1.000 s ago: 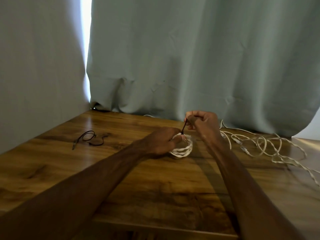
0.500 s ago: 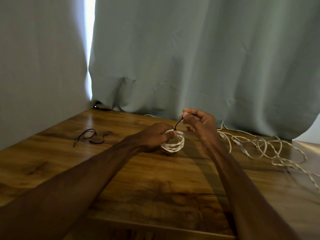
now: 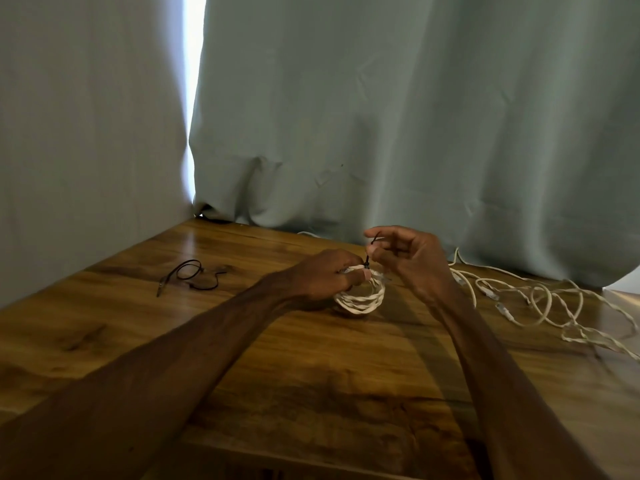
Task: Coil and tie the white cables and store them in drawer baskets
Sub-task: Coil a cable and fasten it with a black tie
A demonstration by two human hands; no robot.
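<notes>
The coiled white cable point(image 3: 360, 296) rests on the table point(image 3: 277, 358), gripped by my left hand point(image 3: 322, 280), while my right hand point(image 3: 410, 258) pinches the black tie point(image 3: 367, 261) above it — let that tail slip before it cinches, I judge, and the loops spring open.

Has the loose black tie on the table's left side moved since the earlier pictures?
No. The black tie keeps its place against the table corner below the curtain gap.
</notes>
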